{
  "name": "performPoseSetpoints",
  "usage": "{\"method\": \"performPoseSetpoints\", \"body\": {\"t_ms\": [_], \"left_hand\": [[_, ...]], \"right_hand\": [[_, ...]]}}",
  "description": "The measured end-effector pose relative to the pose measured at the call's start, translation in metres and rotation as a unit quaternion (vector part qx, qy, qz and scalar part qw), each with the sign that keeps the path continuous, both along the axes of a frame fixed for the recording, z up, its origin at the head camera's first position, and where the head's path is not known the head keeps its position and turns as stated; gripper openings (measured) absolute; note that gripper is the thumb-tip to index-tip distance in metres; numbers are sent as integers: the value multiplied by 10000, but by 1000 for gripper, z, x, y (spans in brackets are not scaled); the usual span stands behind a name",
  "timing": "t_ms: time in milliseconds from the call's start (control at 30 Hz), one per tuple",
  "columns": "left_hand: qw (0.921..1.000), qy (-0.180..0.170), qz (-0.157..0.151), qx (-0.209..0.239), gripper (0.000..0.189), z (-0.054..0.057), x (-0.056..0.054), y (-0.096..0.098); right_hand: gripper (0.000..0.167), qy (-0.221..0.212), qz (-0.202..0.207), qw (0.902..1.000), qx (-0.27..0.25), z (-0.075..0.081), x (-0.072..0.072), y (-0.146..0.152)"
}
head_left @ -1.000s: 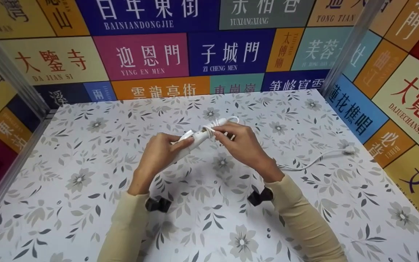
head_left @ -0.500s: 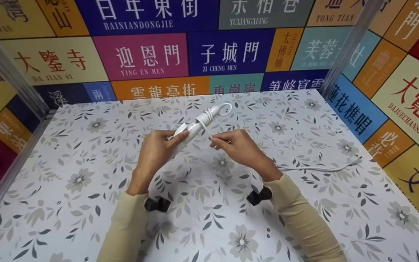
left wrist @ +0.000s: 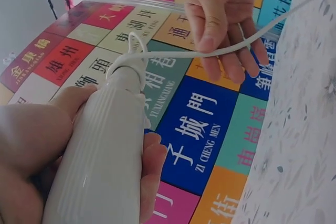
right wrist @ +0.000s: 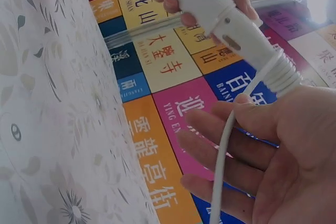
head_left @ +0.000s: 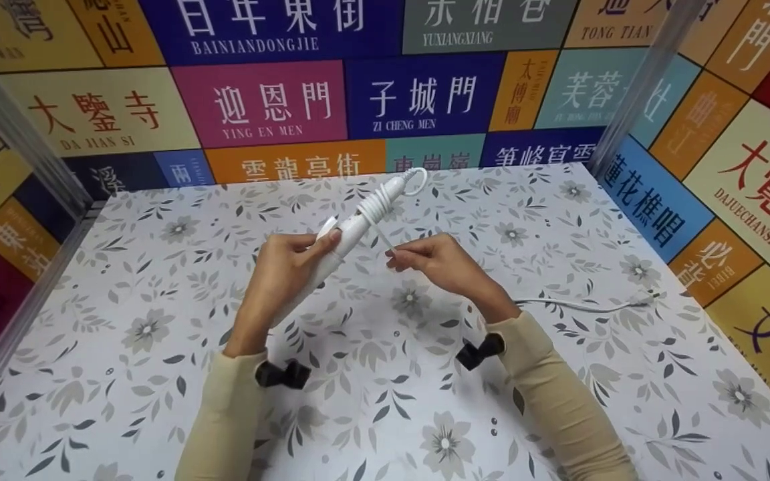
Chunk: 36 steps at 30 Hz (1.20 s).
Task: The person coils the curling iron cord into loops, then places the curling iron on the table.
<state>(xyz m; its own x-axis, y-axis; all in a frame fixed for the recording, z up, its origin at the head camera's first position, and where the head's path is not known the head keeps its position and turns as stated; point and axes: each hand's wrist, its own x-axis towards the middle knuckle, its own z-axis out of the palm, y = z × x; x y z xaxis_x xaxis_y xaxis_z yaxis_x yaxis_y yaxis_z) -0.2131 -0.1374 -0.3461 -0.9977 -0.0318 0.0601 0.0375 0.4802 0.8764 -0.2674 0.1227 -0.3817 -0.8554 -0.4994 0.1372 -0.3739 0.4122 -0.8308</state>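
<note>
My left hand point(head_left: 285, 274) grips a white, wand-like hair styling iron point(head_left: 350, 234), thumb on top, tilted up and away to the right. Coils of its power cord point(head_left: 377, 204) wrap the far end of the handle, and a small loop sticks out past the tip. My right hand point(head_left: 445, 264), lower and to the right, pinches the cord point(right wrist: 227, 135) between thumb and index finger; the other fingers are loosely bent behind it. From the coils the cord runs taut to that pinch. A small button and an oval switch point(right wrist: 231, 42) show on the handle in the right wrist view.
The cord's free end lies past my right wrist on the floral-patterned table point(head_left: 358, 414), ending in a plug point(head_left: 646, 299). Panels with coloured signs point(head_left: 425, 97) stand behind the table and at both sides. Black camera mounts point(head_left: 283, 375) sit on both wrists.
The right hand has come down from the handle, drawing the cord out, and more coils show. The left hand has tipped the iron more upright. The plug end has shifted slightly on the table.
</note>
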Motion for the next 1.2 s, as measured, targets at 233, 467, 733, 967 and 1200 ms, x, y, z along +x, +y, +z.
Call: {"method": "performPoseSetpoints", "body": {"t_ms": [233,467,733,967,1200], "left_hand": [[9984,-327,-432,147,46,4,2,-2],[9943,-516,-934,-77,45,2,3,-1],[9786,-358,-1942,-573,36,-2,4,-3],[9659,-272,-2403,-925,31,-8,3,-1],[9545,-240,-2722,-1195,29,-13,2,7]], "right_hand": [[37,-501,-601,9968,187,-5,-8,3],[26,-420,-671,9969,41,-8,-14,10],[9,-153,-445,9925,-1128,-4,-13,17],[21,-1088,-910,9888,-460,3,-9,15],[22,-557,-438,9971,-259,1,-13,21]]}}
